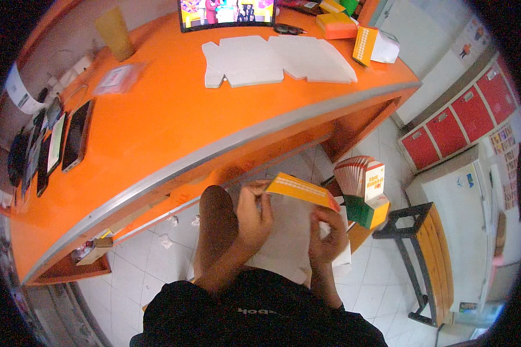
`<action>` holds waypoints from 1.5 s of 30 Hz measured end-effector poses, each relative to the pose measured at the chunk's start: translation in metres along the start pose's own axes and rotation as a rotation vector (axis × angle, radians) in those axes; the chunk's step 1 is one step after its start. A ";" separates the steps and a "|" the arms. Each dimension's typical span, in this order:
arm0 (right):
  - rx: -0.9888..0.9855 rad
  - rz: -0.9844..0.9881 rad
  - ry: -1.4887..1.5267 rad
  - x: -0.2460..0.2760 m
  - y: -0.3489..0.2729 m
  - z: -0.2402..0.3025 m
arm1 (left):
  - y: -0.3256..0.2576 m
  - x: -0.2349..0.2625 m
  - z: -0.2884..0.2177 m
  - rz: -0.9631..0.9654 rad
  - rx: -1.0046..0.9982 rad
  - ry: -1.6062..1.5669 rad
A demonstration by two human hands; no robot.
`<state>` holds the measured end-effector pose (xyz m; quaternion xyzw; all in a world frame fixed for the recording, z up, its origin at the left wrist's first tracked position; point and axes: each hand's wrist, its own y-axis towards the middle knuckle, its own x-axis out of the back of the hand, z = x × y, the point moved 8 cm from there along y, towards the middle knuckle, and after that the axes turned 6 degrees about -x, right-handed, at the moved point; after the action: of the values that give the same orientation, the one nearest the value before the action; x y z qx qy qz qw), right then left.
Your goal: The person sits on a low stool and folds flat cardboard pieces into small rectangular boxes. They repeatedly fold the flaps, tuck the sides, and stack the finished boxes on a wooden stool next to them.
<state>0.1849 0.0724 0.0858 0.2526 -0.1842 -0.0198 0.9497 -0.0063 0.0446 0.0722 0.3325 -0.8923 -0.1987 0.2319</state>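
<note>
Over my lap I hold a narrow yellow and orange cardboard carton (303, 191), tilted down to the right. My left hand (253, 218) pinches its left end between thumb and fingers. At its lower right end, my right hand (328, 236) grips the carton with curled fingers. Whether the carton is flat or partly folded, I cannot tell. Just right of my hands, a fanned stack of thin cartons (352, 175) stands beside a green and yellow box (366, 211). White cardboard sheets (255, 58) with cut tabs lie flat on the orange table.
The orange table (156, 110) curves across in front, with a metal-trimmed edge. Phones (77, 136) lie at its left; a screen (227, 13) stands at the back. Yellow and white boxes (364, 46) sit at the far right. A wooden stool (434, 260) stands on the right.
</note>
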 end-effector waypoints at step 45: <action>0.032 0.229 -0.064 -0.007 0.028 0.022 | -0.002 -0.027 -0.027 0.337 -0.094 -0.339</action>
<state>0.1685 0.0877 0.1148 0.2445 -0.2422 0.0839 0.9352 0.0273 0.0560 0.0852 0.1295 -0.9511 -0.2517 0.1239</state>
